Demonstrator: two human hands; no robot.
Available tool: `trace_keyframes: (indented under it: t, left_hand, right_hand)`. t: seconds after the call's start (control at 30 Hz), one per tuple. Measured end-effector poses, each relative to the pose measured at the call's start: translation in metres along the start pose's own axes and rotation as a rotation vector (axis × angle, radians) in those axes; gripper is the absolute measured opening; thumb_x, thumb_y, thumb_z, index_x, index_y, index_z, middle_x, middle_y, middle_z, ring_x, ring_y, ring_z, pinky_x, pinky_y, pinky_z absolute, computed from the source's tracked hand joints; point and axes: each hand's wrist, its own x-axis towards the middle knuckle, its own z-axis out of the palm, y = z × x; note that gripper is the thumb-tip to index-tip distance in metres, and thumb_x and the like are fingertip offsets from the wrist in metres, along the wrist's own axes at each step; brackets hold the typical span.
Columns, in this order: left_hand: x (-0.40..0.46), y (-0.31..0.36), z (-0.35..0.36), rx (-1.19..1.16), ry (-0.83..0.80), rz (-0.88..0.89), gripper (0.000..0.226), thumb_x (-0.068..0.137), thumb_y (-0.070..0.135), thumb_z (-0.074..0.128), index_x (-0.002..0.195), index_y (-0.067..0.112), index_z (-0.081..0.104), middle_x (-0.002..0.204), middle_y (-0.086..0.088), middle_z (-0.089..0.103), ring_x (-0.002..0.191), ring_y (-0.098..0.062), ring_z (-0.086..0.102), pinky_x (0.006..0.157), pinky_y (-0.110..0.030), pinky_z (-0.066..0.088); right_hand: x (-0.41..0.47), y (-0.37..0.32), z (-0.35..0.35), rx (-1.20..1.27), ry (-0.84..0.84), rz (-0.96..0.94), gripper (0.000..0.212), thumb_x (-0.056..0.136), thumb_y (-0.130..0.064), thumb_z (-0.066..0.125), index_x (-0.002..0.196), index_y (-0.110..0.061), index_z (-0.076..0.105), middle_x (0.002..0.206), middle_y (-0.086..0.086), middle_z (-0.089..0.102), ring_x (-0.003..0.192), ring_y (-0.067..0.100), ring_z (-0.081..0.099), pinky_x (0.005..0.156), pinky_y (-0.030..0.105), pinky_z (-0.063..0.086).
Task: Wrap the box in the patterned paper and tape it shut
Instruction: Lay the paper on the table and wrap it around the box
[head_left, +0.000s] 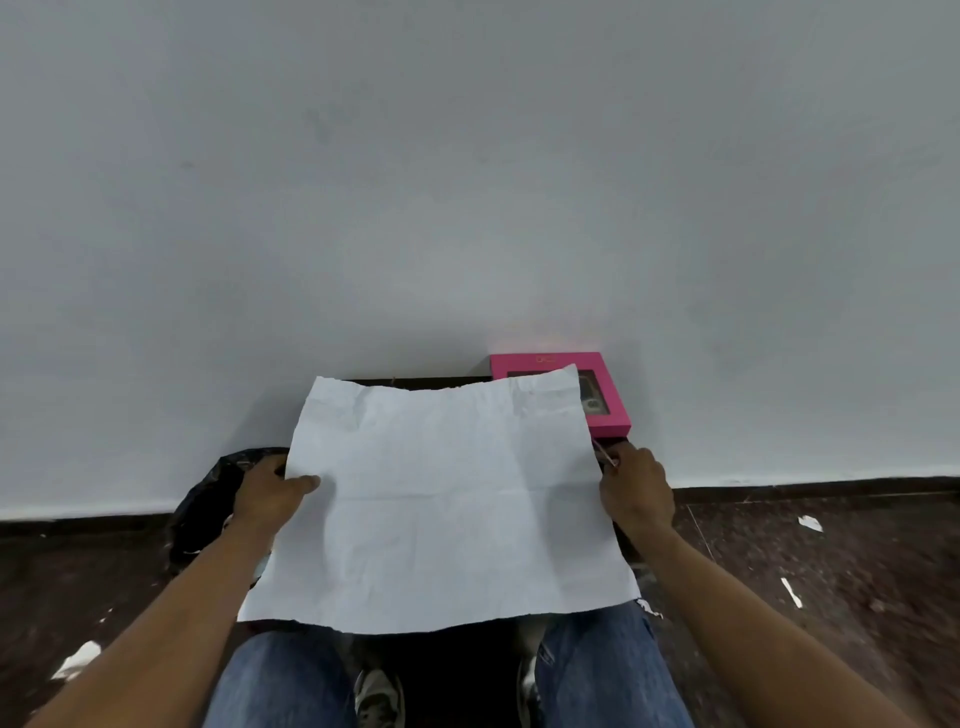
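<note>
Paper: a wide sheet of paper (441, 499), white side up and creased, is spread flat above the knees, its pattern not visible.
Box: the pink box (608, 395), with a window on its top face, lies on the floor against the white wall (467, 182), at one o'clock from the sheet; the sheet's far right corner overlaps it.
Left hand: the left hand (270, 493) grips the sheet's left edge, thumb laid on top, fingers curled beneath.
Right hand: the right hand (636, 486) is closed at the right edge, pinching a thin stick-like item I cannot identify.
Layout: the sheet spans between both hands; the box sits at twelve o'clock from the right hand, just beyond it.
Left of the sheet: a black bag (208, 499) lies under the left hand.
</note>
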Motion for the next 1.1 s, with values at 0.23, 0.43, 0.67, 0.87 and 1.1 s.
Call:
trace_keyframes:
  t: [0.23,0.43,0.67,0.87,1.1]
  left_hand:
    - [-0.005,-0.009,-0.004,-0.008,0.047,0.008,0.038,0.084,0.002,0.071,0.12,0.007,0.063,0.111,-0.01,0.068,0.101,-0.032,0.063,0.09,-0.042,0.05]
    - [-0.006,-0.013,-0.005,0.022,0.088,-0.02,0.039,0.083,0.003,0.071,0.12,0.011,0.062,0.109,-0.009,0.067,0.101,-0.033,0.062,0.09,-0.043,0.05]
    - [0.004,-0.017,-0.007,0.08,0.105,-0.014,0.044,0.081,0.012,0.073,0.123,0.013,0.062,0.111,-0.008,0.069,0.099,-0.031,0.063,0.09,-0.046,0.052]
    - [0.012,-0.017,-0.002,0.124,0.138,0.006,0.041,0.084,0.013,0.072,0.123,0.012,0.062,0.112,-0.009,0.067,0.102,-0.033,0.061,0.092,-0.046,0.05]
    - [0.009,-0.013,-0.001,0.195,0.138,0.01,0.041,0.083,0.014,0.072,0.123,0.01,0.063,0.115,-0.01,0.067,0.104,-0.034,0.061,0.092,-0.044,0.05]
  right_hand:
    - [-0.008,0.003,0.013,-0.264,0.027,-0.116,0.029,0.098,-0.03,0.05,0.121,-0.015,0.059,0.121,0.008,0.054,0.111,0.029,0.048,0.09,0.043,0.041]
    - [-0.009,0.009,0.013,-0.177,0.063,-0.198,0.026,0.091,-0.018,0.059,0.115,-0.011,0.066,0.112,0.01,0.06,0.103,0.033,0.052,0.082,0.044,0.042]
    - [0.026,0.003,-0.003,-0.025,0.182,-0.079,0.029,0.097,-0.029,0.054,0.115,-0.008,0.064,0.11,0.013,0.061,0.102,0.033,0.055,0.084,0.044,0.046]
    - [0.079,-0.009,-0.018,0.18,-0.124,0.215,0.07,0.085,-0.066,0.06,0.119,-0.005,0.057,0.117,0.014,0.063,0.098,0.031,0.061,0.081,0.038,0.049]
    - [0.109,-0.01,-0.013,0.317,-0.284,0.343,0.07,0.067,-0.047,0.088,0.111,0.0,0.058,0.11,0.019,0.066,0.098,0.038,0.065,0.083,0.046,0.056]
